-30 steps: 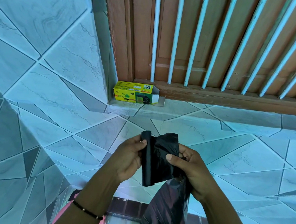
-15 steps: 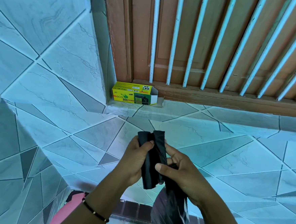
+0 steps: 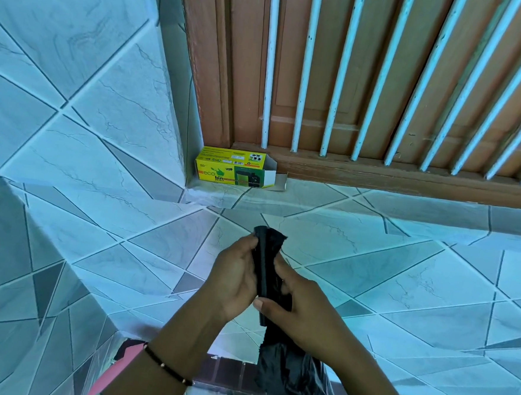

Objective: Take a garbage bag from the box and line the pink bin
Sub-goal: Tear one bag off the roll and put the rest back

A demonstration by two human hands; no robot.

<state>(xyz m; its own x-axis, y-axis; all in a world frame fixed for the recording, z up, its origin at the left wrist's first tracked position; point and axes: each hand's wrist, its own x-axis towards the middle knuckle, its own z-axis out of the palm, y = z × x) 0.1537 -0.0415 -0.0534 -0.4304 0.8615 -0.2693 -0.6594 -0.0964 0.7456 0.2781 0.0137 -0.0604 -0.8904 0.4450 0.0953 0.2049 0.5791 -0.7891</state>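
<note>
Both my hands, left and right, are clamped on the bag roll. A hard tug may rip the thin plastic off-seam; the pink bin is barely visible.

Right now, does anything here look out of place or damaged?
Only small things: the yellow bag box in the corner by the wooden frame has its right end flap hanging open. The black garbage bag is crumpled between both hands, not torn.
</note>
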